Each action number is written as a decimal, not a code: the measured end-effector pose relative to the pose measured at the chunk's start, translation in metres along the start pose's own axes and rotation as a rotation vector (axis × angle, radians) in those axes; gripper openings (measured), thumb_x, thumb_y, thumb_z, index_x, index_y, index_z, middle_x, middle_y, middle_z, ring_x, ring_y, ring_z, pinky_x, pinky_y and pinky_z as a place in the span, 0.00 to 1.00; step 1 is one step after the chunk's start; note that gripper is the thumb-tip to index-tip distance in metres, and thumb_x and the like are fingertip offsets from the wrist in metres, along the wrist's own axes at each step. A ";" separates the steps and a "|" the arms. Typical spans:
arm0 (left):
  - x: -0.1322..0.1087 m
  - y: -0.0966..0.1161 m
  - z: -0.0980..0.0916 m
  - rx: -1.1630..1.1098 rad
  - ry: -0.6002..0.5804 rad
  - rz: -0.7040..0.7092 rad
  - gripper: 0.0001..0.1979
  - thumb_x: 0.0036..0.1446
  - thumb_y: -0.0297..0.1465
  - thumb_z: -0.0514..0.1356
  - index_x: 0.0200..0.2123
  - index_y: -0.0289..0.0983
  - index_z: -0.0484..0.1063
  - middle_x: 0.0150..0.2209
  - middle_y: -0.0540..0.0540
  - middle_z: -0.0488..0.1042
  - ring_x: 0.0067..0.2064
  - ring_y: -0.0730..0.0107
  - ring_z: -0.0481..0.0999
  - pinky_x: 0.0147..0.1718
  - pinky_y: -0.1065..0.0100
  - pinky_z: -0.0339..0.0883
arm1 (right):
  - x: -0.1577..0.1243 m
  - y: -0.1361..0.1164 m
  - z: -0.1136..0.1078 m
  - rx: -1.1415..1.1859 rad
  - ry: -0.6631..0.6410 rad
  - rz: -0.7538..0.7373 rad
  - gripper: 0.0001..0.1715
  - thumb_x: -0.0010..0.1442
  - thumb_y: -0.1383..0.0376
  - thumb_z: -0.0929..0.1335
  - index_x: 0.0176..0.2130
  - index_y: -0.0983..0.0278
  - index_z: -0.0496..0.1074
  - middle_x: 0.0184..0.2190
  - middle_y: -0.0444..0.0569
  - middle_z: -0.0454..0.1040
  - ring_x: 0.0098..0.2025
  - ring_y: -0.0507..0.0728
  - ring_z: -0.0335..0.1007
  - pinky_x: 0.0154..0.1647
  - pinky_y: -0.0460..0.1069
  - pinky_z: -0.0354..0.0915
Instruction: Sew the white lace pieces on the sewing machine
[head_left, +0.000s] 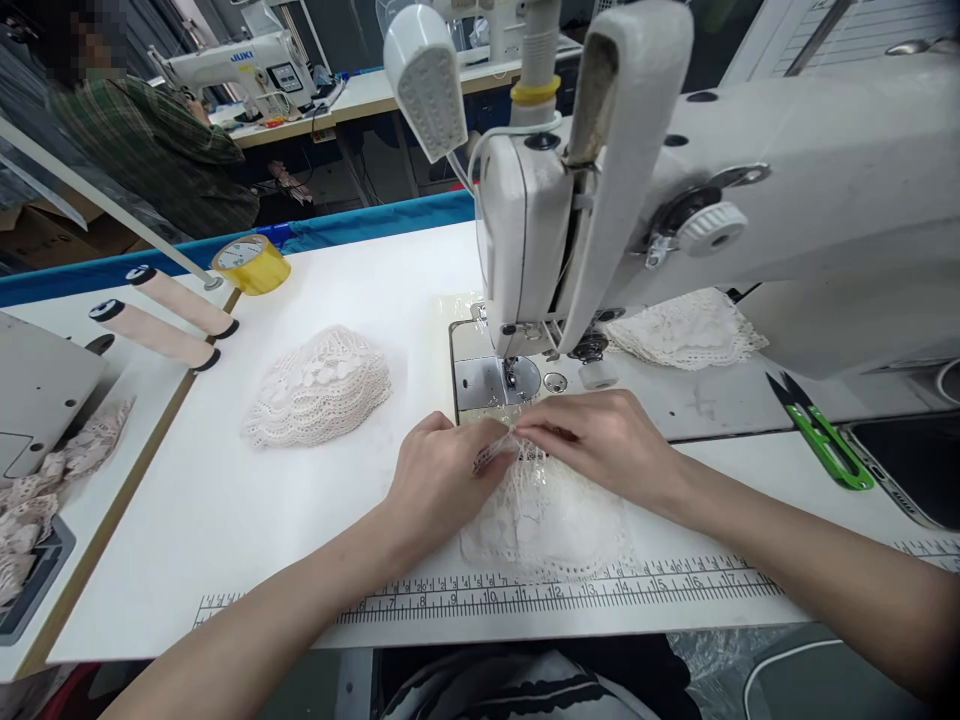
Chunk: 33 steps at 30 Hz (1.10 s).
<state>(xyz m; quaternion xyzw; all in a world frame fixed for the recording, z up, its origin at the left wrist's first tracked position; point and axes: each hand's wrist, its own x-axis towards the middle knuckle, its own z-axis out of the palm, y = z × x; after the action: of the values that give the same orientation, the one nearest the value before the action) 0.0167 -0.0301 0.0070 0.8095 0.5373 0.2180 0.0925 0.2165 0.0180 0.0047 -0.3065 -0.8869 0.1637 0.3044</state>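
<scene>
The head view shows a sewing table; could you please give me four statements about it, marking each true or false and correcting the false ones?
1. The left hand and right hand both hold the lace piece. True.
2. The green snips lie left of the left hand. False: they lie beside the phone, at the right.
3. The yellow tape roll is near two thread spools. True.
4. The lace stack left of the hands covers the ruler markings. False: it lies farther back.

A white long-armed sewing machine point(810, 190) beyond the right hand point(607, 440) and a white JUKI machine point(225, 72) farther left indicate a sewing workshop.
</scene>
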 end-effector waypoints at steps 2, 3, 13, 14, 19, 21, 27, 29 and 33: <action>0.001 -0.001 0.001 0.071 0.026 -0.003 0.17 0.57 0.34 0.63 0.49 0.37 0.68 0.28 0.51 0.74 0.24 0.70 0.68 0.30 0.65 0.61 | 0.004 0.004 0.003 -0.024 -0.037 0.114 0.11 0.66 0.64 0.65 0.37 0.60 0.78 0.30 0.42 0.79 0.28 0.52 0.74 0.26 0.47 0.63; 0.001 -0.001 0.001 0.108 0.045 0.025 0.20 0.57 0.35 0.63 0.52 0.36 0.66 0.34 0.48 0.76 0.28 0.67 0.71 0.32 0.63 0.63 | 0.006 0.006 0.004 -0.042 -0.049 0.164 0.11 0.66 0.64 0.65 0.37 0.60 0.78 0.29 0.42 0.79 0.27 0.52 0.73 0.25 0.47 0.61; -0.005 0.004 0.001 0.328 0.112 0.385 0.13 0.65 0.30 0.56 0.51 0.35 0.71 0.53 0.47 0.76 0.51 0.59 0.73 0.50 0.54 0.56 | 0.009 0.019 0.003 -0.112 -0.002 0.391 0.13 0.63 0.55 0.67 0.34 0.59 0.77 0.26 0.44 0.73 0.27 0.54 0.67 0.28 0.50 0.57; -0.005 0.005 0.001 0.317 0.104 0.376 0.14 0.65 0.31 0.56 0.52 0.35 0.71 0.53 0.47 0.76 0.51 0.59 0.73 0.50 0.54 0.55 | 0.009 0.022 0.002 -0.133 0.018 0.394 0.13 0.63 0.54 0.67 0.34 0.60 0.76 0.26 0.45 0.73 0.27 0.55 0.66 0.30 0.51 0.58; -0.002 0.005 0.002 0.276 0.102 0.362 0.14 0.65 0.32 0.56 0.52 0.37 0.71 0.51 0.46 0.77 0.52 0.59 0.73 0.50 0.54 0.55 | 0.013 0.025 0.004 -0.118 0.072 0.357 0.14 0.60 0.52 0.69 0.35 0.59 0.74 0.35 0.48 0.75 0.38 0.61 0.69 0.43 0.58 0.62; -0.002 0.004 0.002 0.264 0.102 0.356 0.13 0.65 0.32 0.56 0.52 0.38 0.71 0.50 0.46 0.77 0.51 0.58 0.74 0.50 0.54 0.54 | 0.014 0.022 0.006 -0.087 0.078 0.370 0.11 0.59 0.54 0.70 0.37 0.58 0.74 0.36 0.48 0.75 0.39 0.62 0.70 0.45 0.59 0.63; -0.002 0.001 0.004 0.258 0.100 0.346 0.14 0.65 0.33 0.56 0.52 0.36 0.71 0.52 0.46 0.76 0.52 0.58 0.73 0.51 0.53 0.54 | 0.009 0.013 0.006 0.004 0.060 0.382 0.09 0.62 0.59 0.68 0.36 0.60 0.77 0.33 0.48 0.76 0.36 0.58 0.71 0.40 0.56 0.66; -0.002 -0.001 0.006 0.262 0.108 0.340 0.14 0.65 0.33 0.56 0.52 0.36 0.71 0.53 0.45 0.76 0.53 0.59 0.73 0.52 0.53 0.54 | 0.006 0.012 0.005 -0.068 0.062 0.292 0.11 0.63 0.58 0.67 0.37 0.60 0.77 0.31 0.48 0.77 0.35 0.58 0.72 0.39 0.55 0.66; -0.002 -0.003 0.008 0.287 0.130 0.338 0.15 0.66 0.33 0.56 0.53 0.35 0.71 0.53 0.46 0.75 0.54 0.60 0.72 0.53 0.54 0.54 | 0.001 0.007 0.001 -0.326 0.080 -0.008 0.11 0.66 0.64 0.65 0.41 0.60 0.77 0.31 0.44 0.79 0.30 0.53 0.71 0.38 0.52 0.62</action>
<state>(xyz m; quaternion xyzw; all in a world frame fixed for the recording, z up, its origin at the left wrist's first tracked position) 0.0168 -0.0301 -0.0017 0.8771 0.4244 0.2034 -0.0961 0.2184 0.0236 0.0004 -0.3546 -0.8901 0.0043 0.2862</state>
